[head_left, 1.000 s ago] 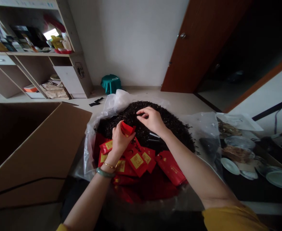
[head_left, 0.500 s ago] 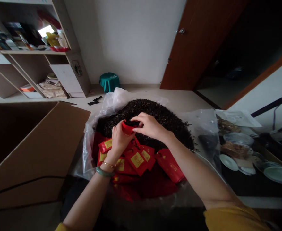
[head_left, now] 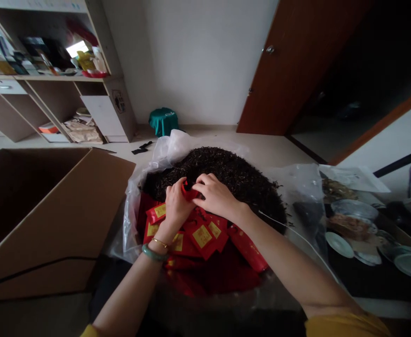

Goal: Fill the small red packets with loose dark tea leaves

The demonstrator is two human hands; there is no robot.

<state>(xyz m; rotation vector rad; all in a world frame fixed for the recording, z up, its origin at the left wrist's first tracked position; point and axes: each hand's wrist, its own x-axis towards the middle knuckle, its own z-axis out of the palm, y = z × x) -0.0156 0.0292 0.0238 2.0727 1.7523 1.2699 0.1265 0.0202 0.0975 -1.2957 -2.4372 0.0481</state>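
The head view is showing the left hand [head_left: 174, 205] and right hand [head_left: 215, 196] both pinching one small red packet [head_left: 187, 191] over the pile of loose dark tea [head_left: 226, 175]. A heap of red packets [head_left: 198, 236] is lying just below, so packing seems well underway, with much tea left. The fingers are hiding the packet's mouth, so its fill is unclear.

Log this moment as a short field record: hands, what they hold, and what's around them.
left hand: holds red pouch
right hand: fingertips at the pouch's mouth
tea pile: dark loose leaves in a clear bag, behind the hands
red packets: heaped in front of the pile, yellow labels
box: open cardboard, left
dishes: right
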